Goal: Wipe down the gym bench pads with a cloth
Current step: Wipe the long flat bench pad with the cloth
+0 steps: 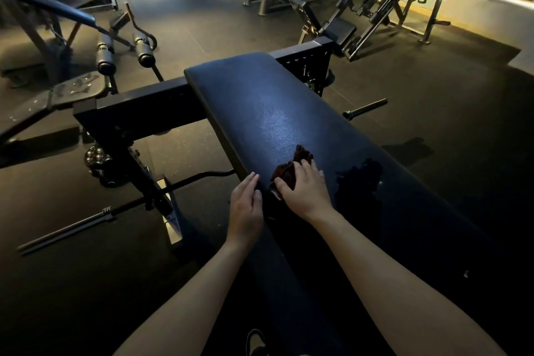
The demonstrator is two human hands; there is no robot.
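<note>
Right hand (302, 191) apparently clutches the soft, limp cloth (291, 166), best bunched under the palm; left hand (245, 205) rests flat, released, on the bench pad (260, 101).

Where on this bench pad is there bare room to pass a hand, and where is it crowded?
Free: the bench pad from the cloth to the black frame, and the right side beyond the wet-looking patch. Crowded: the near left edge, where the left hand rests beside the right hand holding the cloth.
</note>
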